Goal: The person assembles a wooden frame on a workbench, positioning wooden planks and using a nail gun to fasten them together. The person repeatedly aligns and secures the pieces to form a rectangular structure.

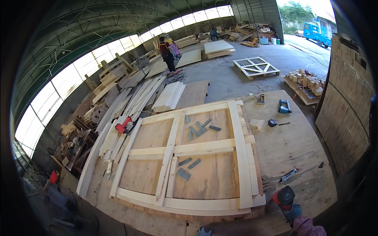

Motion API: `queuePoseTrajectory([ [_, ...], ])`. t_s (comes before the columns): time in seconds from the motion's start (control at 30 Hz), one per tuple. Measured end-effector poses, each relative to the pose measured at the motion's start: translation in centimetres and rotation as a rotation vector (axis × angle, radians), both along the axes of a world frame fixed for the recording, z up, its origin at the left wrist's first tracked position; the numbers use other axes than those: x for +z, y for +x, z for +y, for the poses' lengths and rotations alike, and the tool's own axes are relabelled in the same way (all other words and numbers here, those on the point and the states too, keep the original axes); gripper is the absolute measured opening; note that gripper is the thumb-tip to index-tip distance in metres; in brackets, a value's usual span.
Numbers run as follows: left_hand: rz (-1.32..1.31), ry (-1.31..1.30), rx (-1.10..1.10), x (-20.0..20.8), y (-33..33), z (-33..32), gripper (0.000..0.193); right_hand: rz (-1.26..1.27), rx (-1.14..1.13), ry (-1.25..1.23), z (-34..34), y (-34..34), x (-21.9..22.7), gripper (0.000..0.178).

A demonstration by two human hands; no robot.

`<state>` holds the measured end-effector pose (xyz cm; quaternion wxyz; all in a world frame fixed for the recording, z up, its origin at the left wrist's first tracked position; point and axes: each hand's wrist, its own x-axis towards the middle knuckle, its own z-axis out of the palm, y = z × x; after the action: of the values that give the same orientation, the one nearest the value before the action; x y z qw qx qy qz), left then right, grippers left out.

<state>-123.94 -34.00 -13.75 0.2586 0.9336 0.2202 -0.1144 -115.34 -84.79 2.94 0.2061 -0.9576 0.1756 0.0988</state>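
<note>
In my gloved right hand [293,213] is a red and black nail gun [284,196], held by its handle at the near right corner of the worktable. My gloved left hand [204,231] barely shows at the lower edge, near the table's front; its fingers are too cut off to read. Between and beyond the hands lies a pale wooden frame [204,148] of planks with a cross rail and uprights. Several grey strips of fasteners [183,174] are scattered inside its openings. A utility knife [289,176] rests to the right of the frame.
A second red nail gun [125,125] lies on planks at the left. A tape measure [272,123], a blue-black power tool [284,106] and small wood blocks [257,124] sit far right on the plywood tabletop [303,153]. Two people [167,53] stand farther back; plywood sheets [348,98] lean at right.
</note>
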Motion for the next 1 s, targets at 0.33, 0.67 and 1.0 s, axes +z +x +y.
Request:
queuePoseTrajectory([
  [0.33,-0.276,0.144,-0.218,-6.7,-1.3,1.3,0.026,0.044,-0.007,0.127,0.5,0.0,2.3,0.031],
  [0.67,-0.397,0.198,-0.254,-7.6,-1.3,1.6,0.023,0.026,-0.021,0.102,1.1,0.2,3.1,0.030],
  [1.0,-0.414,0.072,-0.124,-7.0,-1.6,0.6,0.027,-0.019,0.013,0.079,1.5,0.1,3.6,0.028],
])
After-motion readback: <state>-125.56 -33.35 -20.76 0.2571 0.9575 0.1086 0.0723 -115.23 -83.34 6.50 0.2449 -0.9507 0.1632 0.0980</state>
